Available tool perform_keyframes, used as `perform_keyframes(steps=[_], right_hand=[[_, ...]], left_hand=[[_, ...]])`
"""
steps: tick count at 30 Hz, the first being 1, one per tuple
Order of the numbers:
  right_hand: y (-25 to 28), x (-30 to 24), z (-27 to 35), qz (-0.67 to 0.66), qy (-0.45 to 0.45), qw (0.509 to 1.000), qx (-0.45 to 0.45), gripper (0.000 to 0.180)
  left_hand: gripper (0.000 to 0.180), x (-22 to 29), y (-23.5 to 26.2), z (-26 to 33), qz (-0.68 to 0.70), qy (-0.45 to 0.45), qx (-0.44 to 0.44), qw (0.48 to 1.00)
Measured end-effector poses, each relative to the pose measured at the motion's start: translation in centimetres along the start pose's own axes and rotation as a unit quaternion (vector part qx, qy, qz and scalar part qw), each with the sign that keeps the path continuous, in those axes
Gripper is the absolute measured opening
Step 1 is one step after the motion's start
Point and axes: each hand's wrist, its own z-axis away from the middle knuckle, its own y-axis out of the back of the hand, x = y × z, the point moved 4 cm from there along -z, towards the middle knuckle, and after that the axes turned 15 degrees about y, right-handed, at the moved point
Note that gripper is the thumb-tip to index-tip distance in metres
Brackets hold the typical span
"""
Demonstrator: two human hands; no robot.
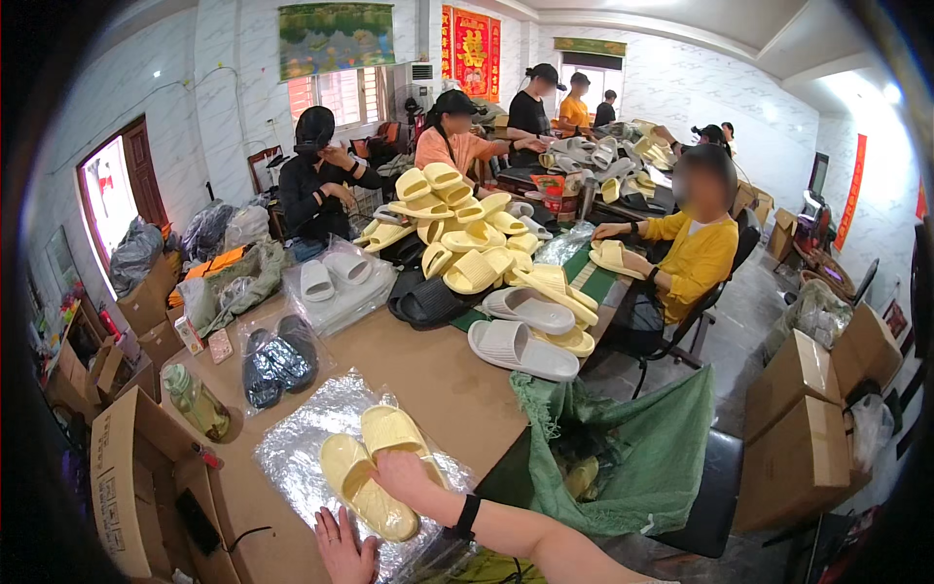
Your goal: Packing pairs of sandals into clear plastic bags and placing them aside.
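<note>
Head view: near the bottom middle, two smooth, pale yellow slippers (394, 426) are lying on shiny clear bags (292, 443). Your right hand (401, 475) is touching them; I can't tell if it's gripping. Your left hand (342, 553) is resting flat, holding nothing. At lower right, a green sack (647, 443) is sitting.

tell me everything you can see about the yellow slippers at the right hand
The pale yellow slippers look like moulded, slightly glossy foam, each with one broad strap. They lie side by side, slanted, heels toward the wearer's side of the table, on clear plastic bags. The right hand touches them, partly covering one; its exact grip is hidden.
</note>
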Motion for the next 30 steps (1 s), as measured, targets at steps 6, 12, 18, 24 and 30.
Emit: perform_keyframes(steps=[6, 12, 18, 24, 30], right_hand=[[-1.2, 0.2, 0.1, 0.057, 0.018, 0.997, 0.051, 0.013], [-1.3, 0.5, 1.1, -0.004, -0.008, 0.998, 0.057, 0.018], [0.7, 0.6, 3.8, -0.02, -0.027, 0.999, 0.037, 0.026], [0.9, 0.3, 3.4, 0.027, -0.029, 0.997, 0.062, 0.033], [-1.4, 1.2, 3.0, 0.02, -0.029, 0.997, 0.062, 0.027]], left_hand=[[0.081, 1.1, 0.6, 0.2, 0.048, 0.025, -0.012, 0.998], [0.09, 0.9, 1.2, 0.3, 0.022, 0.029, -0.006, 0.999], [0.101, 0.8, 1.8, 0.4, 0.042, 0.048, -0.039, 0.997], [0.1, 0.1, 1.3, 0.2, 0.014, 0.031, -0.039, 0.999], [0.098, 0.0, 0.8, 0.1, 0.007, 0.009, -0.028, 1.0]])
